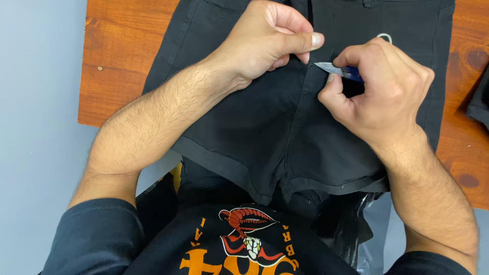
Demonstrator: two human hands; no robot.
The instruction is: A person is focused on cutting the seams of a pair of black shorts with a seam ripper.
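Observation:
A pair of black shorts [265, 127] lies flat on a wooden table [117, 66], waistband away from me. My left hand [265, 40] pinches the fabric at the centre seam near the fly. My right hand [379, 89] grips small thread snips [338, 70] with a blue handle and a silver tip. The tip points left at the seam, just below my left thumb. A white loop [384, 36] shows behind my right hand.
Another piece of black cloth [480, 102] lies at the table's right edge. The table's left edge borders a pale grey floor [35, 127]. A clear plastic bag [374, 229] hangs below the table's front edge, by my lap.

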